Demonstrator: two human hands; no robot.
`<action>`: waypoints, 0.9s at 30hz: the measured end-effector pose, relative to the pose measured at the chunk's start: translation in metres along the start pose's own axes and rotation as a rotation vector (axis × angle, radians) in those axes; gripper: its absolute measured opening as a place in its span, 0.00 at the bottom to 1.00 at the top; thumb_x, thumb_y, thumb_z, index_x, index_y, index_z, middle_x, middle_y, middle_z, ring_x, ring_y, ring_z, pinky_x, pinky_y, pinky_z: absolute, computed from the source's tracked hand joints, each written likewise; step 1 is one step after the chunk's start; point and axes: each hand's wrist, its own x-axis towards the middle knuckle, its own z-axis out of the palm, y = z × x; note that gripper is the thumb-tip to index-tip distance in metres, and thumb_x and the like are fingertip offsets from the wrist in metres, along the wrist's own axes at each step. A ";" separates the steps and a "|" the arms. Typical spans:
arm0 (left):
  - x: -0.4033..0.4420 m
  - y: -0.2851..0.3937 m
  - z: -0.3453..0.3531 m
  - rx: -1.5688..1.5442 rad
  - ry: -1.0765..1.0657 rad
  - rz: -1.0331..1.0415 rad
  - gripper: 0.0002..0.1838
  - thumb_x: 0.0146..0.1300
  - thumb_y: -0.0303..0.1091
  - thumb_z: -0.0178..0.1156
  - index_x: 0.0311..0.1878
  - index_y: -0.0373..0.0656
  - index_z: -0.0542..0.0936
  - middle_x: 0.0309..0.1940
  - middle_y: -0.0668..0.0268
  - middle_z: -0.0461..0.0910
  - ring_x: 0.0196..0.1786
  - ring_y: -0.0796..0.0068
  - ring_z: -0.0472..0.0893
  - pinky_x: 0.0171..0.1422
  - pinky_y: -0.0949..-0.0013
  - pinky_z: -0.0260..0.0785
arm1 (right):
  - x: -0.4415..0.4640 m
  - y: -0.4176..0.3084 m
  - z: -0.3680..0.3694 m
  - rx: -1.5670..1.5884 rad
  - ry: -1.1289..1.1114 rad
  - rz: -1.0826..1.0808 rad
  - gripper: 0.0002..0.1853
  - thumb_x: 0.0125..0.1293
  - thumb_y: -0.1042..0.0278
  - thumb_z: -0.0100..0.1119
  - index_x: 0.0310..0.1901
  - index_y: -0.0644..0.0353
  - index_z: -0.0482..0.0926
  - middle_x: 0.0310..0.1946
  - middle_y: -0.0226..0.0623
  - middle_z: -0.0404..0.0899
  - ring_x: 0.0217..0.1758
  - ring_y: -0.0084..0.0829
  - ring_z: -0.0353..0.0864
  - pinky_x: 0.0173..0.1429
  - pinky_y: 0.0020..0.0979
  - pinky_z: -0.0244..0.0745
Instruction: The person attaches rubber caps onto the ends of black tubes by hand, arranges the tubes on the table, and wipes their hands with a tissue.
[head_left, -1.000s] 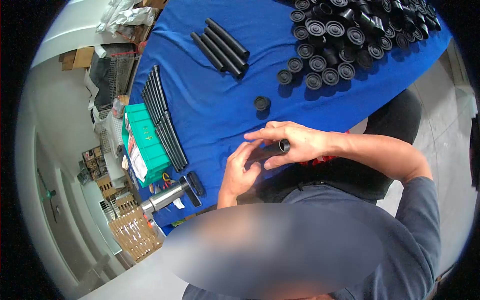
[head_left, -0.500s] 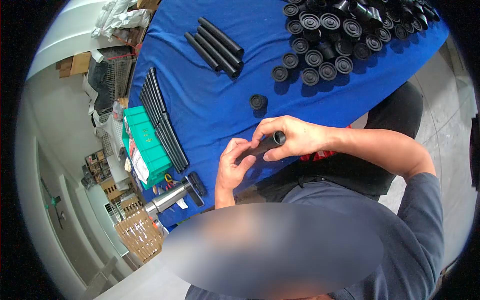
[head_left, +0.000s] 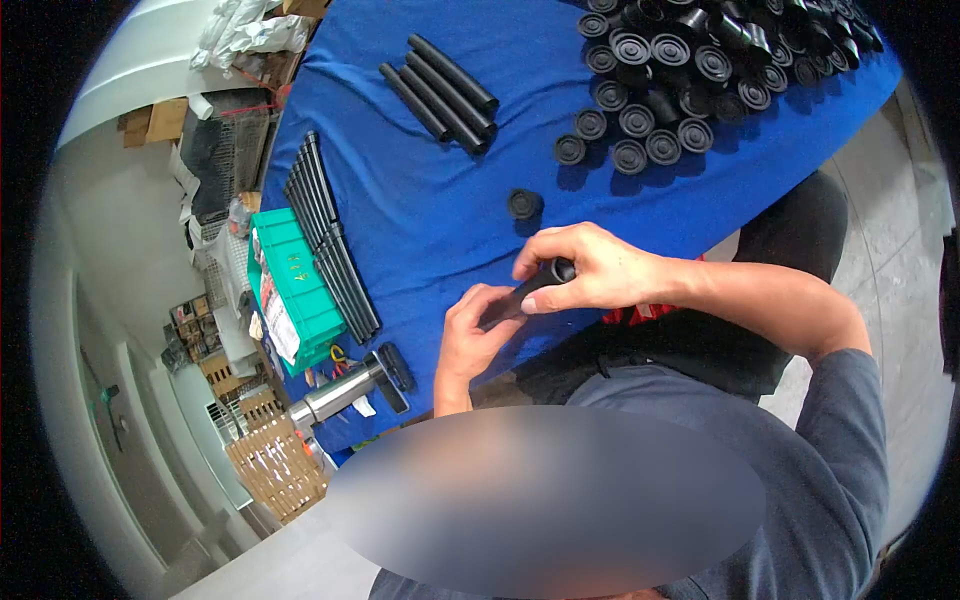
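Left hand (head_left: 466,335) and right hand (head_left: 592,268) grip a smooth black tube (head_left: 538,283), its round end hollow

Yellow marks (head_left: 298,268), perhaps characters, on the green crate (head_left: 314,302) are unreadable.

Held tube (head_left: 513,302) smooth plastic; tablecloth (head_left: 425,215) matt fabric; cylinder (head_left: 334,397) shiny metal.

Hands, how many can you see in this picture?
2. The left hand is at the lower part of the black tube; the right hand is at its open end. The blurred patch could hide more.
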 end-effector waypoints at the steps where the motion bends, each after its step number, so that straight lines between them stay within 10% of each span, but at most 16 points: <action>1: 0.001 -0.002 0.002 0.109 0.071 0.066 0.21 0.54 0.26 0.74 0.53 0.39 0.85 0.45 0.58 0.84 0.51 0.61 0.83 0.59 0.62 0.75 | 0.000 0.000 -0.001 -0.062 -0.020 0.029 0.22 0.64 0.58 0.69 0.53 0.66 0.83 0.39 0.45 0.88 0.45 0.43 0.89 0.52 0.41 0.82; 7: 0.001 0.009 0.010 0.328 0.773 -0.132 0.13 0.64 0.32 0.73 0.39 0.35 0.78 0.38 0.57 0.80 0.39 0.63 0.78 0.45 0.61 0.72 | -0.003 -0.008 0.004 0.425 -0.021 0.469 0.24 0.68 0.75 0.64 0.63 0.72 0.73 0.44 0.49 0.86 0.47 0.34 0.89 0.53 0.35 0.84; 10: 0.000 0.003 0.002 -0.493 0.472 -0.449 0.16 0.76 0.44 0.63 0.48 0.37 0.80 0.41 0.58 0.83 0.42 0.70 0.82 0.43 0.64 0.76 | -0.004 -0.009 0.006 0.543 -0.051 0.377 0.23 0.74 0.77 0.59 0.68 0.70 0.69 0.55 0.47 0.79 0.57 0.33 0.85 0.62 0.32 0.82; 13: 0.010 0.028 0.019 -1.113 0.510 -0.291 0.29 0.78 0.43 0.59 0.73 0.35 0.67 0.51 0.50 0.85 0.55 0.59 0.85 0.61 0.54 0.80 | -0.007 -0.002 0.010 0.226 -0.188 0.130 0.26 0.74 0.76 0.60 0.71 0.69 0.68 0.59 0.44 0.76 0.59 0.33 0.83 0.65 0.34 0.79; 21: -0.003 0.031 -0.014 -0.689 0.098 -0.067 0.37 0.60 0.30 0.75 0.71 0.42 0.69 0.45 0.57 0.86 0.48 0.71 0.83 0.56 0.68 0.73 | 0.002 -0.020 -0.007 0.048 -0.141 0.103 0.30 0.67 0.59 0.73 0.65 0.64 0.77 0.48 0.42 0.83 0.46 0.32 0.85 0.48 0.34 0.82; 27: -0.001 0.024 -0.004 -0.519 -0.107 -0.061 0.20 0.62 0.26 0.72 0.56 0.35 0.80 0.48 0.62 0.86 0.53 0.71 0.84 0.62 0.66 0.75 | 0.004 -0.021 -0.006 0.099 -0.272 0.006 0.35 0.63 0.64 0.73 0.71 0.62 0.73 0.53 0.46 0.84 0.51 0.40 0.86 0.55 0.39 0.81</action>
